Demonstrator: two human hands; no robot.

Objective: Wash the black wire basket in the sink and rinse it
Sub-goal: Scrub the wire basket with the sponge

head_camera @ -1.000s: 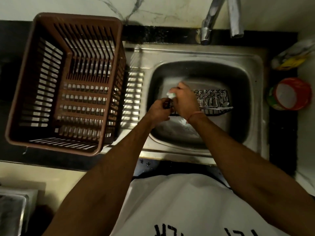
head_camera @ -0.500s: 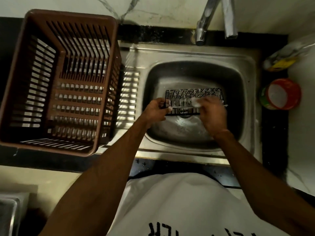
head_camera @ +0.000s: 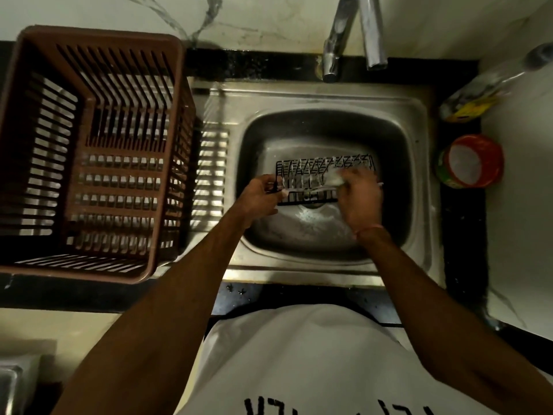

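Currently, head view: black wire basket point(head_camera: 324, 181) held inside sink point(head_camera: 419, 175). Left hand point(head_camera: 259, 196) pinches basket's left end; right hand point(head_camera: 360, 195) grasps pale scrubber point(head_camera: 335, 178) against wires. Risk: soapy wire slips from left pinch, basket drops into basin.

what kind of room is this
Most likely a home kitchen: a stainless steel sink with a tap set in a dark counter, a brown plastic dish crate beside it, and a black wire basket being scrubbed in the basin.
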